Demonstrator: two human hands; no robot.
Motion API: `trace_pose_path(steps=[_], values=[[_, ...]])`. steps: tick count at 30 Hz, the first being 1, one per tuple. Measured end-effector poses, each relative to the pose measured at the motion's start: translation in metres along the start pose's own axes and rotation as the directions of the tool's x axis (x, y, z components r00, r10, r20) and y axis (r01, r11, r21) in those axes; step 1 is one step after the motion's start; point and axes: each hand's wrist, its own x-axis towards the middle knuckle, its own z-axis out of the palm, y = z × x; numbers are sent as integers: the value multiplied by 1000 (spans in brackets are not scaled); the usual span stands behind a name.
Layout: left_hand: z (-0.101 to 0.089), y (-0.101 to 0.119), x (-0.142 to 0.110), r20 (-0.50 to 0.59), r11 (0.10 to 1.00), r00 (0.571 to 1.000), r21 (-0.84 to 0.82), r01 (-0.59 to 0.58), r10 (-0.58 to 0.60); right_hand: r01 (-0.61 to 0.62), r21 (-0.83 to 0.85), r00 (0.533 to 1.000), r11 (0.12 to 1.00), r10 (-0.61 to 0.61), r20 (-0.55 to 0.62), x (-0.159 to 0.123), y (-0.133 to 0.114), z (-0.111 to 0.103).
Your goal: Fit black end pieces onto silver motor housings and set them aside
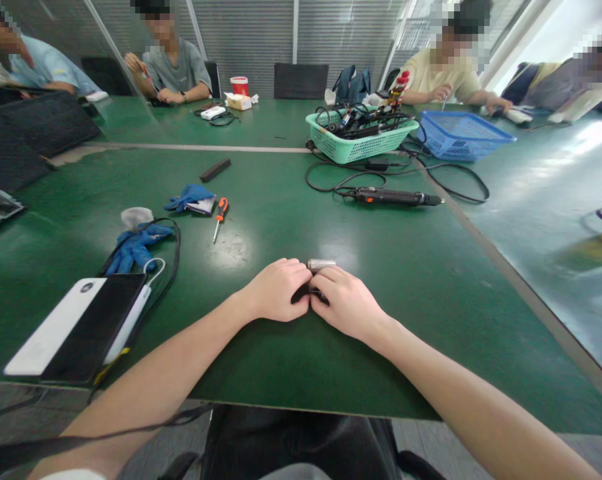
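Observation:
Near the front of the green table, my left hand (281, 290) and my right hand (348, 300) meet, fingers curled and closed around a small dark object (301, 293). Most of it is hidden under the fingers, so its kind does not show. A short silver cylinder (322, 265) pokes out just beyond my right fingers; whether it joins the dark object I cannot tell. Farther off to the left lies an orange-handled screwdriver (221, 215). Beyond my right hand rests a black electric screwdriver (395, 197) with a cable.
A green basket (353, 147) of tools and cables stands beside a blue basket (463, 137). At left are blue gloves (135, 250), a black bar (215, 170), a phone-like black-and-white slab (75, 327) and a white cabled stick (128, 323). Several people sit around the table (261, 220).

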Motion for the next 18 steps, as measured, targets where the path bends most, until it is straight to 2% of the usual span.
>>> trace_pose_path(steps=[18], values=[[-1,0,0,-1,1000,1000,4,-3,3,0,15,1000,1000,0,-7,-1,1,1]])
